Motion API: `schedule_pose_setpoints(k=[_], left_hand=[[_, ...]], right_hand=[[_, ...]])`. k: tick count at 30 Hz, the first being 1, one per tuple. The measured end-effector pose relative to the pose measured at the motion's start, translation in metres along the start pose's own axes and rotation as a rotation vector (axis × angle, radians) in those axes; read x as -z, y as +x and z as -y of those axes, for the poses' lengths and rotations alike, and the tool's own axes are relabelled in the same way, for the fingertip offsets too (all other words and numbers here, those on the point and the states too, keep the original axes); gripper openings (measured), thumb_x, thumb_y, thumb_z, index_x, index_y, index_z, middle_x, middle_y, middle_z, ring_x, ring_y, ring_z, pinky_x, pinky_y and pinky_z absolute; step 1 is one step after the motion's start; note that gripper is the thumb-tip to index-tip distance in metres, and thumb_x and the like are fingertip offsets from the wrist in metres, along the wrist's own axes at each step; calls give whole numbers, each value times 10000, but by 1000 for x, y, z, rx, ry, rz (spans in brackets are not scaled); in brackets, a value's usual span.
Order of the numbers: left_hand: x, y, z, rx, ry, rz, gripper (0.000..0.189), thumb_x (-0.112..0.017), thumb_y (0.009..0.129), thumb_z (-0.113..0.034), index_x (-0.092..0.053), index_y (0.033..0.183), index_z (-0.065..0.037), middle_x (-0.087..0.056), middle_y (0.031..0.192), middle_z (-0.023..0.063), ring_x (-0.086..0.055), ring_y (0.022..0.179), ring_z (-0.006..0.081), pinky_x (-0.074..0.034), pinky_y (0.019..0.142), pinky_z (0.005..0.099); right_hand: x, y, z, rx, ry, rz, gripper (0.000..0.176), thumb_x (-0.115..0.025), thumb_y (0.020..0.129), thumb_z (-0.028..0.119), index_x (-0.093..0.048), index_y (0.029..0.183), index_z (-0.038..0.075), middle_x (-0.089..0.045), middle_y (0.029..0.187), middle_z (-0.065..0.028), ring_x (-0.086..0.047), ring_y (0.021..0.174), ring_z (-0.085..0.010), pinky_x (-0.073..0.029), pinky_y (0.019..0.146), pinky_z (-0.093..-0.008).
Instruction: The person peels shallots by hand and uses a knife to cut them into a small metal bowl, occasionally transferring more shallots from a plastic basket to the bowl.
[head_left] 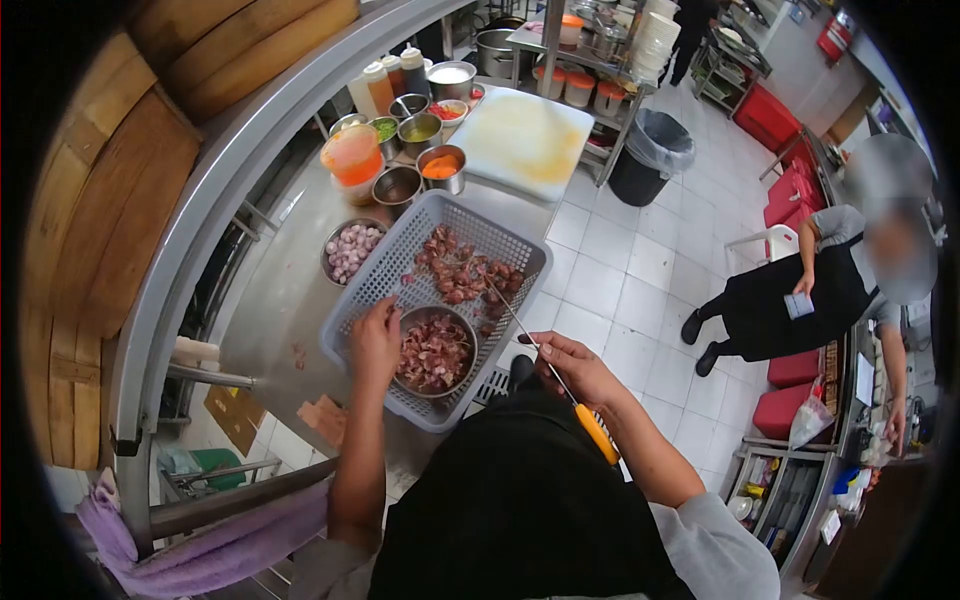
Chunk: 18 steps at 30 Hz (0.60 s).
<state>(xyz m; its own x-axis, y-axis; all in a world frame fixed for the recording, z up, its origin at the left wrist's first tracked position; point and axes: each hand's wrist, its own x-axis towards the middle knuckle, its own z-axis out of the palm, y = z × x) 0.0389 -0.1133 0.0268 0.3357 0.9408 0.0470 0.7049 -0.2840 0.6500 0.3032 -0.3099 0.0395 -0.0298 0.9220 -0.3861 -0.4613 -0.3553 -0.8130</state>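
Nearest us, the right hand [578, 372] is closed around a knife [512, 315], its orange handle near and its thin blade running far and left. The tip reaches the reddish, skin-on shallots [462, 275] heaped in the far part of a grey basket [375, 275]. Left of them, the left hand [375, 340] curls at the rim of a steel bowl [474, 345]. We cannot tell whether it grips anything.
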Motion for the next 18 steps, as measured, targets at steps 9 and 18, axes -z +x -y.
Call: schedule_pose_setpoints(k=[9, 18], left_hand=[[-95, 111, 13, -254, 284, 182, 338, -667, 839, -49, -631, 1172, -5, -630, 1106, 214, -594, 1052, 400, -482, 907, 467], [-110, 130, 27, -171, 145, 164, 276, -696, 853, -87, -608, 1102, -8, -661, 972, 155, -653, 902, 312, -525, 776, 409]], right_hand=[[8, -26, -10, 37, 84, -91, 373, -553, 1012, 300, -565, 1301, 64, -511, 714, -11, -435, 534, -78, -352, 502, -208], [9, -38, -25, 36, 148, -136, 349, -547, 1016, 285, -571, 1289, 69, -518, 731, -14, -437, 551, -84, -357, 505, -213]])
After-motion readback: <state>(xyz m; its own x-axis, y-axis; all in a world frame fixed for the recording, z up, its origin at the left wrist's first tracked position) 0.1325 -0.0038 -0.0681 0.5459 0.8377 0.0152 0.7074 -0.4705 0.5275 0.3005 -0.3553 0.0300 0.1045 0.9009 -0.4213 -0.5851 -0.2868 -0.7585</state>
